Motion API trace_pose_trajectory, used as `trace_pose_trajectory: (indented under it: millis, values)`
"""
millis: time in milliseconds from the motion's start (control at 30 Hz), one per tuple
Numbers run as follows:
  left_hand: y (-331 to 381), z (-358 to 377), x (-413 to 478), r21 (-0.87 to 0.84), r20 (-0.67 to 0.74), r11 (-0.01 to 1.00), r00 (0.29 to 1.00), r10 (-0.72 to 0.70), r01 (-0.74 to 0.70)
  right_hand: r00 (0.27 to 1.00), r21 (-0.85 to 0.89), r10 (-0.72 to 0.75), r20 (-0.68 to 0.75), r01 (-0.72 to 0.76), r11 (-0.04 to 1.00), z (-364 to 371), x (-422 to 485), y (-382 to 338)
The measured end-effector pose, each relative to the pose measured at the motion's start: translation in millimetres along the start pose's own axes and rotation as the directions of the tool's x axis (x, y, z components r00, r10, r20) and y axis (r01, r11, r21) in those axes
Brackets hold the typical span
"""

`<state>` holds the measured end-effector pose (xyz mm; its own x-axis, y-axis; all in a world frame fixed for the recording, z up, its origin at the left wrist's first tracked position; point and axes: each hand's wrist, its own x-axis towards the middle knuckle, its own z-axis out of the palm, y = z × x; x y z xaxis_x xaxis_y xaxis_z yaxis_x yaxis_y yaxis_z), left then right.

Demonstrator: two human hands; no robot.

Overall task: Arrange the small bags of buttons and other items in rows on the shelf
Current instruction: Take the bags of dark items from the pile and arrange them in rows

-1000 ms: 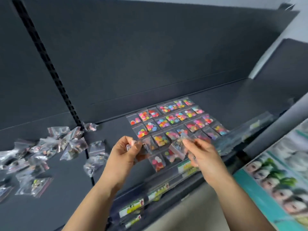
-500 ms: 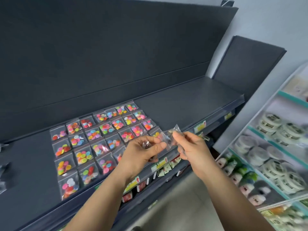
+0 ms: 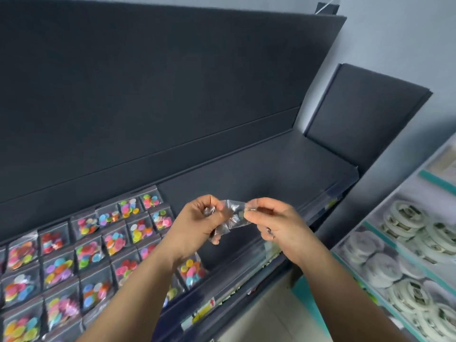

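The left hand (image 3: 195, 228) and the right hand (image 3: 278, 228) are bare, both in front of the shelf (image 3: 259, 174). The left forearm (image 3: 138, 292) and the right forearm (image 3: 345, 297) are uncovered from the wrists to the lower edge. The fingers (image 3: 257, 214) are slim. A small dark glint sits at the right hand's lower fingers, above the shelf's front rail; whether it is a ring cannot be told.

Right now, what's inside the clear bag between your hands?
The clear bag looks mostly see-through, with one small greyish piece near the right hand. The left hand covers its other end; contents too blurred to name.
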<state>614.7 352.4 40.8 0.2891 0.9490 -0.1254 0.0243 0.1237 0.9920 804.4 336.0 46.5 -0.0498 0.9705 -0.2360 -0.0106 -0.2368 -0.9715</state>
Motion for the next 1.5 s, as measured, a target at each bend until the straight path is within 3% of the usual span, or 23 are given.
trace_pose_trajectory:
  millis: [267, 400, 533, 667, 800, 933, 1033, 1200, 1367, 1500]
  values:
    - [3, 8, 65, 0.028, -0.103, 0.999, 0.994, -0.04, 0.043, 0.998, 0.077, 0.029, 0.052, -0.032, 0.997, -31, 74, -8]
    - [-3, 12, 93, 0.048, -0.225, 0.997, 0.973, -0.047, 0.06, 0.978, -0.125, 0.049, 0.204, -0.023, 0.992, -50, 106, -11]
    - [-7, 18, 120, 0.082, -0.309, 0.992, 0.949, -0.066, 0.095, 0.959, -0.222, 0.085, 0.271, -0.024, 0.975, -68, 150, -10]
    - [-13, 32, 146, 0.084, -0.474, 0.99, 0.878, -0.063, 0.116, 0.913, -0.357, 0.169, 0.37, -0.028, 0.934, -84, 188, -11]
    - [-21, 40, 163, 0.075, -0.608, 0.984, 0.79, -0.083, 0.161, 0.857, -0.358, 0.2, 0.474, -0.02, 0.933, -87, 217, -14]
    - [-27, 40, 169, 0.027, -0.707, 0.978, 0.696, -0.128, 0.207, 0.86, -0.412, 0.218, 0.461, -0.01, 0.911, -76, 236, -7]
    - [-36, 38, 172, -0.007, -0.705, 0.961, 0.68, -0.201, 0.277, 0.87, -0.406, 0.235, 0.433, -0.044, 0.913, -65, 246, -2]
    - [-46, 24, 184, -0.07, -0.769, 0.963, 0.601, -0.219, 0.262, 0.886, -0.401, 0.245, 0.394, -0.074, 0.913, -46, 260, 6]
    - [-48, 1, 202, -0.023, -0.788, 0.952, 0.581, -0.205, 0.305, 0.92, -0.531, 0.133, 0.369, 0.091, 0.842, -27, 282, 13]
    - [-58, -18, 214, 0.102, -0.79, 0.908, 0.588, -0.175, 0.408, 0.933, -0.594, 0.118, 0.34, 0.116, 0.796, -14, 294, 21]
